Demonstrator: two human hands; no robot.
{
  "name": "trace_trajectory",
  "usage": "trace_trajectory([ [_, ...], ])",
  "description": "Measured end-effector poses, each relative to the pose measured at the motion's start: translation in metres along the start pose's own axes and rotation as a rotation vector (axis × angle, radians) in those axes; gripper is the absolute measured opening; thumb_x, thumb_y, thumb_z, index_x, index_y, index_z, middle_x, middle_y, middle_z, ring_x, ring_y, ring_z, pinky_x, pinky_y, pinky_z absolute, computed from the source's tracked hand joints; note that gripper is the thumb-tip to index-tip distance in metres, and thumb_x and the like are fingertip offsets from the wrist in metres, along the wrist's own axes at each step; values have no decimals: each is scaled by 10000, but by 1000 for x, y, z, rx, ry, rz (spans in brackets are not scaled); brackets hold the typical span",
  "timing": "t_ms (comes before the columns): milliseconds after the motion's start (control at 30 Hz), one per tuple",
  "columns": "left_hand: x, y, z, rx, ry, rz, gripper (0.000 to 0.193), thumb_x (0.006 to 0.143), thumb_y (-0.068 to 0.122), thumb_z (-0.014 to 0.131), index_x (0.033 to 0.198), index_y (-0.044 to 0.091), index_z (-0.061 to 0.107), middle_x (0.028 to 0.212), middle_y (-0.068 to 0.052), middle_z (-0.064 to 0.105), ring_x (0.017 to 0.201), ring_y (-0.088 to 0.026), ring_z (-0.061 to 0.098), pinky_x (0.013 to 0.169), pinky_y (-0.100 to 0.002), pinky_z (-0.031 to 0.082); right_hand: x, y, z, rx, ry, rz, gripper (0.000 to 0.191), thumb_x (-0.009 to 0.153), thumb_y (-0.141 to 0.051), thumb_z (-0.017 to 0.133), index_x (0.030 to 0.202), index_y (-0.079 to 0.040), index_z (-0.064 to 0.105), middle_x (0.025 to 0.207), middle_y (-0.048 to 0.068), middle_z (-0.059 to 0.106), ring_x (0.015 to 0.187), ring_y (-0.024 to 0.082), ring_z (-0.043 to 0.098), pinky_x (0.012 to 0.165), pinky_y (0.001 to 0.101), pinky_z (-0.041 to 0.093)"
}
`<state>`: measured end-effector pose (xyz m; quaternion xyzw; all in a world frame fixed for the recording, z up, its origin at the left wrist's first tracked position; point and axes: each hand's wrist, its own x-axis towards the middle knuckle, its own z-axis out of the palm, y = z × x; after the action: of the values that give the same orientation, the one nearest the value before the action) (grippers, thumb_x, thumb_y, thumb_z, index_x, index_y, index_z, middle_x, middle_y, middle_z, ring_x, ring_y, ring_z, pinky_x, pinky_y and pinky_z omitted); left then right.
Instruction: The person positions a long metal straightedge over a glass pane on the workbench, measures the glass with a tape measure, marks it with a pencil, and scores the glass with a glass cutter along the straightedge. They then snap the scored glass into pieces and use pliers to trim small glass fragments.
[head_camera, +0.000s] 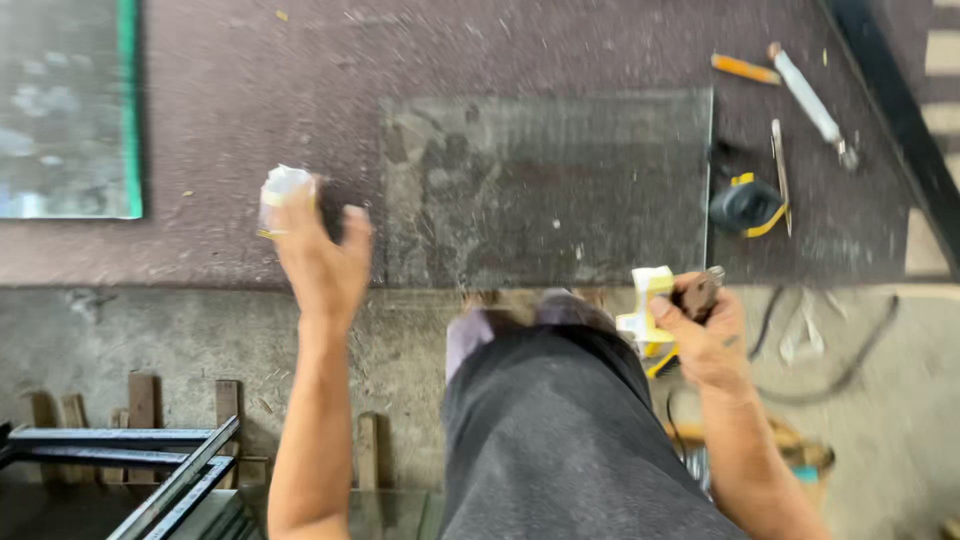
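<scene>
From my feed, the glass sheet (545, 190) lies flat on the dusty purple worktop (250, 90), its near edge running along the worktop's front edge, directly ahead of me. It looks whole: I see no score line or break in it, though its surface is smeared and the frame is blurred, so a fine line could escape me. My judgement is that the work on the sheet is at an early or between-steps stage, with neither hand on the glass.

My left hand (318, 255) is raised over the worktop just left of the sheet, fingers closed round a small pale wad (280, 188), perhaps cloth or paper; I cannot tell which. My right hand (705, 330) is off the worktop's front edge, near the sheet's right corner, clamped on a dark tool (698, 292) with a yellow-and-white piece (648, 310) beside it; their exact kind is hard to make out.

Beyond the sheet's right edge rest a tape measure (748, 205), a thin blade-like strip (779, 165), an orange marker (745, 68) and a white-handled tool (812, 100). A second pane (65, 110) with a green edge is cut off at the upper left. My dark apron (560, 440) hides the floor below, and the metal rack (150, 465) at lower left is only partly in view.
</scene>
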<state>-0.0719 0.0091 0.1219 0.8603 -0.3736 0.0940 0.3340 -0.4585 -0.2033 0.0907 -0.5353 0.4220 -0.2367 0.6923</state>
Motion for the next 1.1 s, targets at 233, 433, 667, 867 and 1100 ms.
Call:
trace_trajectory([
  [233,-87,98,14,-1121,-1260,-398,435,937,183,709,1326,14,615,1131,-61,707,1008,-121,657,889,-275,544,-99,64,84,-175,82,71,164,822,-52,820,948,-17,722,799,-19,663,715,49,569,635,234,480],
  [433,-107,93,36,-887,-1588,-291,268,908,171,751,1095,-15,701,882,-34,695,785,-89,636,694,-259,538,-139,74,96,-186,194,77,131,840,-69,806,931,-35,718,778,-31,683,702,43,561,631,227,462],
  [667,-146,93,40,-1068,-1521,-484,195,958,177,700,1052,9,666,879,-35,687,768,-69,640,686,-239,541,-144,80,96,-13,50,31,232,826,-56,820,1021,-49,694,907,-23,684,833,56,607,746,240,507],
  [867,-179,85,25,-1077,-1272,-662,187,976,179,690,1034,2,667,856,-32,706,750,-66,652,676,-242,546,-139,80,82,-60,-128,30,336,774,-14,830,1077,-41,686,902,-3,687,827,83,601,745,261,491],
  [1100,-179,50,-7,-1271,-1134,-892,170,965,181,701,1013,21,671,870,-44,726,736,-117,695,646,-268,550,-127,123,110,233,-234,97,469,790,-86,858,1192,-13,628,977,54,697,896,141,655,778,303,545],
])
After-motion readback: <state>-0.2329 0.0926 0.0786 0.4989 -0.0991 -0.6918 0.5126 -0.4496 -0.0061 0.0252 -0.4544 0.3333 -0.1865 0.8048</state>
